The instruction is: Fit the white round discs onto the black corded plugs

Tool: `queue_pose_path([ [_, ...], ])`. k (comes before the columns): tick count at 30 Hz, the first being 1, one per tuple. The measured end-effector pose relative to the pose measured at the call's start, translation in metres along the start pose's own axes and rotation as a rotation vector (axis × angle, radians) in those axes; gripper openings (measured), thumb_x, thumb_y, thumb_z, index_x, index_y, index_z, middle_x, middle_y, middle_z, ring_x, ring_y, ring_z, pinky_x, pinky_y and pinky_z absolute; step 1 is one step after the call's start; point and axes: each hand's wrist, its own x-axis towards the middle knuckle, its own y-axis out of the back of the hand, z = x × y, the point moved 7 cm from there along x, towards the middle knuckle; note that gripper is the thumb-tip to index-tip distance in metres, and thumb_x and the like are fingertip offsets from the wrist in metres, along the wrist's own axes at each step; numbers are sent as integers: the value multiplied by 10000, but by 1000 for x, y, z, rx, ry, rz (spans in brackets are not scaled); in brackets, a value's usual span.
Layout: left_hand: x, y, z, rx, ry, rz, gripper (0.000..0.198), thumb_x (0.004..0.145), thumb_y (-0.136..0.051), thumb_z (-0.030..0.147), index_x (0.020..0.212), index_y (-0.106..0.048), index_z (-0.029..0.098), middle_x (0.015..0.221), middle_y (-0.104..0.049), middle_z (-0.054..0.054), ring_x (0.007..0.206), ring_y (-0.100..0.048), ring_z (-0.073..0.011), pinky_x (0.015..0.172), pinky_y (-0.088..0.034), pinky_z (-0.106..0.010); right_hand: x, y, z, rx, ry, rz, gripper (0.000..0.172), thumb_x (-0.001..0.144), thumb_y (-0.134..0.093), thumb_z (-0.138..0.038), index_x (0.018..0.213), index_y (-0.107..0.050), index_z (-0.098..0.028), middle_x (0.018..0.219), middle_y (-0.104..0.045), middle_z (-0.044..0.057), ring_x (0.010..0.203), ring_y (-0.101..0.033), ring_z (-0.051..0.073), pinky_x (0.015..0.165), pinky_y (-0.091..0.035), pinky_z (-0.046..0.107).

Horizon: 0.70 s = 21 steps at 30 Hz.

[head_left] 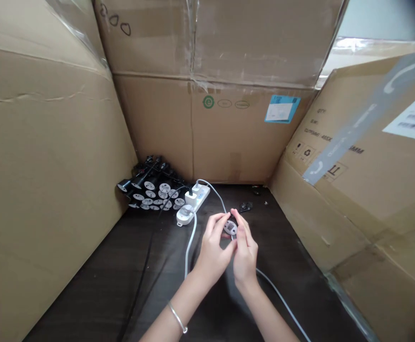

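Between my two hands, above the dark table, is a black device with a round, pale end face [230, 227] turned toward me. My left hand [212, 247] curls round its left side, with the thumb near the lower edge of the face. On the right side, my right hand [246, 249] presses against the device, fingers pointing up and away. The fingertips of both hands come close together at the device's far edge. Most of its body is hidden by the fingers. A white cable end touches the area just under the face.
A white power strip [200, 198] with plugged adapters and cables lies left of my hands. Stacked black devices with round pale ends [164, 188] are at the far left. Small black parts [245, 207] lie beyond my hands. Cardboard walls [228, 142] surround the dark table [114, 266].
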Motion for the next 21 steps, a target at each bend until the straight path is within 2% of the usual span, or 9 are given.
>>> queue_pose_path([
  [2, 0, -1, -2, 33, -6, 2, 498, 764, -552, 137, 1240, -434, 224, 1196, -444, -77, 1043, -513, -171, 810, -512, -274, 0, -1, -3, -8, 18, -36, 374, 912, -337, -359, 1205, -532, -233, 1322, -478, 54, 1226, -421, 191, 1027, -327, 377],
  [6, 0, 9, -6, 158, 18, 108, 381, 794, -508, 135, 1168, -484, 205, 1146, -506, -73, 1038, -518, -182, 881, -473, -332, -3, -9, -10, -99, 124, -157, 360, 915, -335, -327, 1185, -556, -235, 1304, -500, 53, 1232, -412, 194, 1047, -294, 398],
  [9, 0, 14, -6, 179, 12, 127, 398, 799, -497, 130, 1188, -457, 200, 1184, -509, -85, 1064, -517, -193, 894, -466, -351, -4, -13, -11, -143, 169, -188, 345, 894, -395, -298, 1202, -539, -239, 1316, -488, 58, 1229, -418, 204, 1039, -309, 415],
  [11, 1, 15, -6, 167, -3, 134, 404, 804, -486, 122, 1198, -440, 202, 1182, -520, -86, 1047, -533, -187, 876, -477, -342, -3, -13, -10, -152, 160, -175, 348, 875, -436, -277, 1207, -532, -239, 1317, -486, 60, 1224, -426, 208, 1031, -328, 416],
  [15, -1, 16, -1, 202, -67, 151, 356, 800, -491, 98, 1135, -504, 215, 1115, -553, -66, 994, -555, -171, 846, -488, -321, 0, -10, -4, -123, 61, -110, 331, 838, -497, -260, 1160, -564, -227, 1269, -532, 75, 1158, -497, 218, 986, -392, 413],
  [21, -4, 11, 7, 310, -170, 127, 355, 827, -473, 119, 1156, -520, 244, 1144, -506, -69, 1015, -538, -165, 838, -494, -307, -1, -3, 8, -7, -72, -18, 305, 811, -523, -269, 1091, -607, -181, 1138, -625, 94, 1044, -584, 230, 918, -458, 416],
])
